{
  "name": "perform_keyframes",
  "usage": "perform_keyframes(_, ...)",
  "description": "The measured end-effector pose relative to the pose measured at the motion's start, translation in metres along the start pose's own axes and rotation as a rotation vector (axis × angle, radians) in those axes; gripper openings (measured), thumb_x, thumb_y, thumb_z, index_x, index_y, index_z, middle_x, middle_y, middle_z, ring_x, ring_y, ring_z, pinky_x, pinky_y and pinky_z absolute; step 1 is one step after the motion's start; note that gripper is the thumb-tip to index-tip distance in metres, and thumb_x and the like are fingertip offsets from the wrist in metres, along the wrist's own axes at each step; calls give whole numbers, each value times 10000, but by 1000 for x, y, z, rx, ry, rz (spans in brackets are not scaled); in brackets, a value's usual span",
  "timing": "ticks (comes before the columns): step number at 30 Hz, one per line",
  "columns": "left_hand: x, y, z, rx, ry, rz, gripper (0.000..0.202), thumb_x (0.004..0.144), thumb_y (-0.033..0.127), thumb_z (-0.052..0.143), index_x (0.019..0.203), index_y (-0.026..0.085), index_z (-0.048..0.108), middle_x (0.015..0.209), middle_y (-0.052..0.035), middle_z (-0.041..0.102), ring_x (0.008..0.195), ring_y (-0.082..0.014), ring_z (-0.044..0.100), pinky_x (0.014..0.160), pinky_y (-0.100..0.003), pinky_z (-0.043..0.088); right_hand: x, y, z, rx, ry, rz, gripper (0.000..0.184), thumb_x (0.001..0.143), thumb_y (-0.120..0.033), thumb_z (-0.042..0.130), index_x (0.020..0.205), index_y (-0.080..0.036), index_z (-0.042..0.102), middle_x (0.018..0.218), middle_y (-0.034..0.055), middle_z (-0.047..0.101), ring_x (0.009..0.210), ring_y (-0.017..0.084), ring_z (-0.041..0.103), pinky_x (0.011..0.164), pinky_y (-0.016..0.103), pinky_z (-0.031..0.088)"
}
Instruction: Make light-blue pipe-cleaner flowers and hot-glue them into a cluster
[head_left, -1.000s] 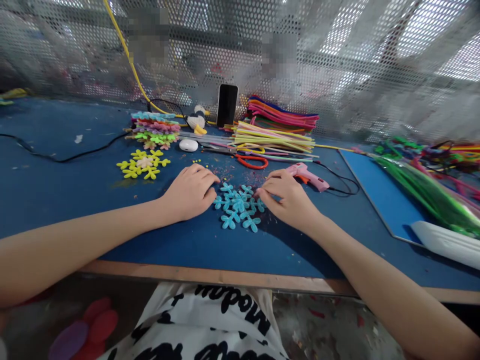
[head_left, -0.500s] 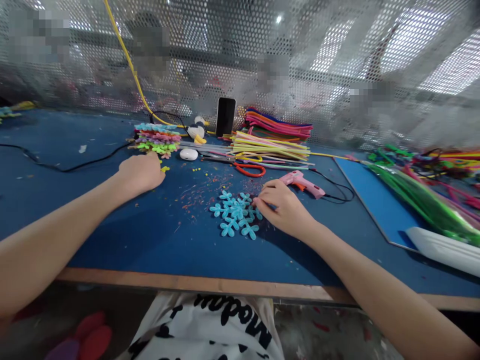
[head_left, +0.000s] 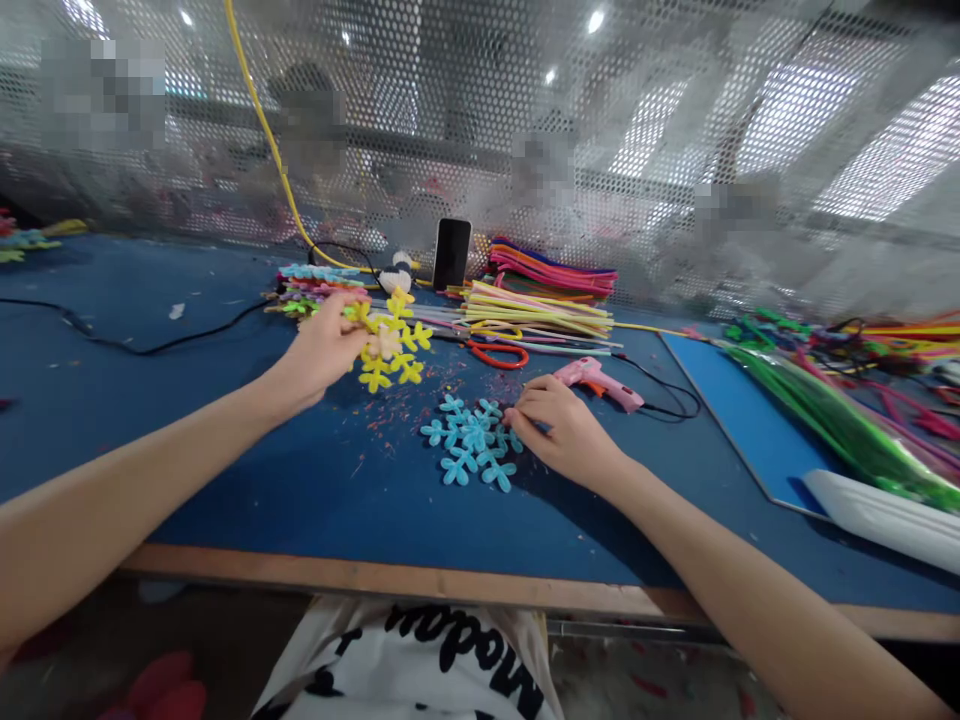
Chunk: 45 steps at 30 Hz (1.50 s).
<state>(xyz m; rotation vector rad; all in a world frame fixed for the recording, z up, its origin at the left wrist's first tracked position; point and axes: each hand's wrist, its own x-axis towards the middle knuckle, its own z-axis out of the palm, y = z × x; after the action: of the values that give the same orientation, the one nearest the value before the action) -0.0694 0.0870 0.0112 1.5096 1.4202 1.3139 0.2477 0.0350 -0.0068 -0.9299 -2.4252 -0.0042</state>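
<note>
A yellow pipe-cleaner snowflake (head_left: 405, 345) with a pale centre is raised above the table, its left edge pinched in my left hand (head_left: 322, 350). Flat on the blue tabletop lies a light-blue pipe-cleaner snowflake (head_left: 469, 440). My right hand (head_left: 559, 425) has its fingers closed on that one's right arm. Behind my left hand sits a stack of coloured snowflakes (head_left: 311, 280), partly hidden by the hand. Just beyond my right hand rests a pink glue gun (head_left: 600, 383).
Scissors with red handles (head_left: 499, 355) lie before a bundle of yellow pipe cleaners (head_left: 536, 312). A phone (head_left: 451, 254) leans upright by the perforated metal screen (head_left: 420, 120). To the right are a blue board (head_left: 739, 420) and a bag of green pipe cleaners (head_left: 840, 425). A black cable (head_left: 150, 350) crosses the left side.
My left hand has come away from the stack, moving right and lifting the yellow snowflake into full view. My right hand stays on the light-blue snowflake. The view has tilted slightly.
</note>
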Motion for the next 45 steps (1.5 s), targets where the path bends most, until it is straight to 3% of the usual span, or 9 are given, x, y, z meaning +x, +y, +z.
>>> perform_keyframes(2,5,-8,9,-241,-21,-219,463,736,99,536,1184,212,566,905,-56,681,826,-213,680,764,-338,553,0,0,0,1,6,-17,377,1010,-235,492,651,-210,606,701,75,673,824,227,579,800,400,478)
perform_keyframes(5,9,-18,16,-312,0,-293,357,763,95,468,1084,227,547,1001,-74,699,874,-197,702,731,-312,568,0,2,0,8,10,-45,372,1007,-216,495,647,-211,592,686,64,667,806,217,570,796,393,470)
perform_keyframes(9,5,-25,18,-288,-2,-258,211,861,251,586,1069,234,554,1019,-58,718,978,-208,703,799,-318,574,-1,3,1,14,-12,-36,357,1003,-209,501,657,-209,589,684,63,667,822,222,561,801,397,465)
perform_keyframes(13,-3,-28,19,-233,-195,-210,613,591,264,915,1110,186,598,939,-55,756,951,-239,728,914,-372,564,-2,3,1,16,-28,-19,363,1002,-210,501,647,-207,575,693,69,674,822,224,548,808,407,463)
perform_keyframes(19,-8,-26,22,-294,-257,-129,445,624,346,903,965,159,687,1002,-87,768,995,-241,722,1014,-425,537,-1,1,0,29,-21,-26,366,1001,-205,500,642,-209,572,693,67,674,816,221,551,808,407,470)
perform_keyframes(27,-10,-23,30,-371,-260,-116,452,572,368,929,908,146,723,909,-69,765,976,-242,712,1039,-442,520,0,-2,-2,13,19,-33,358,1003,-202,497,658,-209,595,696,68,683,839,229,575,821,403,479)
perform_keyframes(34,-10,-33,33,-403,-234,-54,429,678,353,867,1005,150,675,1019,-75,757,1028,-227,696,1053,-407,494,0,-2,-2,15,29,-34,370,1012,-205,490,656,-207,590,694,61,678,828,217,582,854,397,478)
perform_keyframes(39,-10,-32,34,-468,-271,-100,424,737,272,818,1096,162,622,1023,-71,747,1001,-218,704,1006,-398,516,0,-1,-2,11,22,-24,358,1010,-205,496,661,-202,578,676,61,666,834,223,567,820,390,470)
perform_keyframes(45,-8,-37,34,-413,-176,-144,612,749,136,759,1316,192,534,984,-45,732,962,-197,703,963,-379,527,0,-2,-2,5,34,-29,364,1007,-193,497,650,-202,570,686,65,670,829,220,566,829,385,472)
